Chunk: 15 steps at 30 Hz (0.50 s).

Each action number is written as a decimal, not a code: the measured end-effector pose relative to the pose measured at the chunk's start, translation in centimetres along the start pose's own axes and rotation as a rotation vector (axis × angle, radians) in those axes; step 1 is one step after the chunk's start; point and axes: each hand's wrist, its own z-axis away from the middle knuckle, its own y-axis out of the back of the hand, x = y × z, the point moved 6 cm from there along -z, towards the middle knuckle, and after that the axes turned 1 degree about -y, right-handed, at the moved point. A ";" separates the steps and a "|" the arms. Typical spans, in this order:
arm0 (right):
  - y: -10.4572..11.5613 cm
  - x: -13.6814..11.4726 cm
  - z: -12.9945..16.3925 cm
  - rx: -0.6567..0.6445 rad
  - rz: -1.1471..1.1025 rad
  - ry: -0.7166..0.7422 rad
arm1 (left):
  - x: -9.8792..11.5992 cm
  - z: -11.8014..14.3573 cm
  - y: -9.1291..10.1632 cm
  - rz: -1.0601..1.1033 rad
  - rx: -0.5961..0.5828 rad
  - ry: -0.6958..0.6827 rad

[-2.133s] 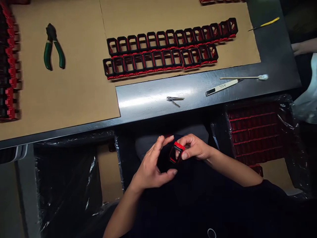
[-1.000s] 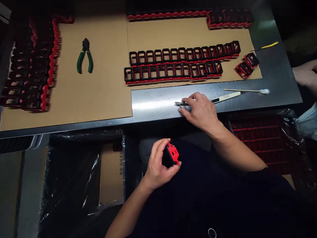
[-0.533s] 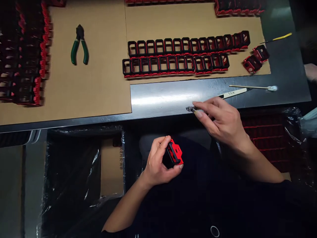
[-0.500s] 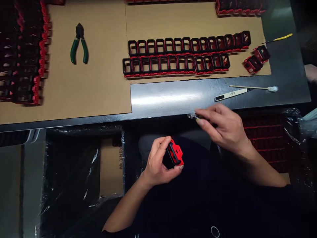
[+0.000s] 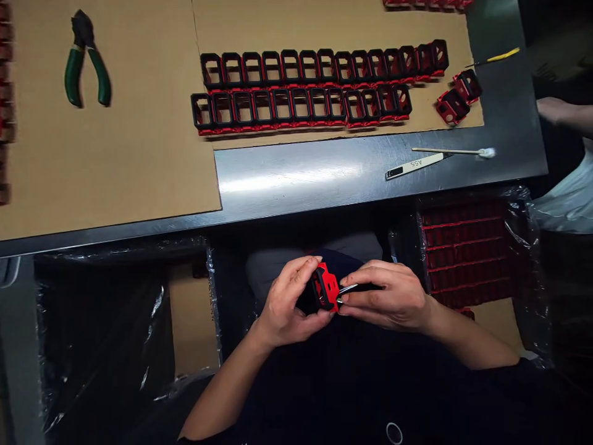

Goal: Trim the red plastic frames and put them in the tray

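In front of the near edge of the tabletop [image 5: 301, 179], the left hand [image 5: 283, 309] is curled and the right hand [image 5: 391, 298] pinched. Between them, a red-and-black frame [image 5: 330, 287] is gripped, tilted, at both ends by the left. It is judged light, stiff and smooth, best taken by its rim. A slim metal tool [image 5: 348, 288] is held by the right; whether it touches cannot be told.
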 end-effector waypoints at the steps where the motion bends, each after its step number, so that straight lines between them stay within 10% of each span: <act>1: 0.0 0.0 0.0 0.001 0.000 -0.001 | 0.0 0.1 0.0 0.003 0.007 0.001; 15: -0.5 0.1 0.2 -0.013 -0.007 0.019 | -0.3 0.5 -0.1 -0.006 0.003 0.036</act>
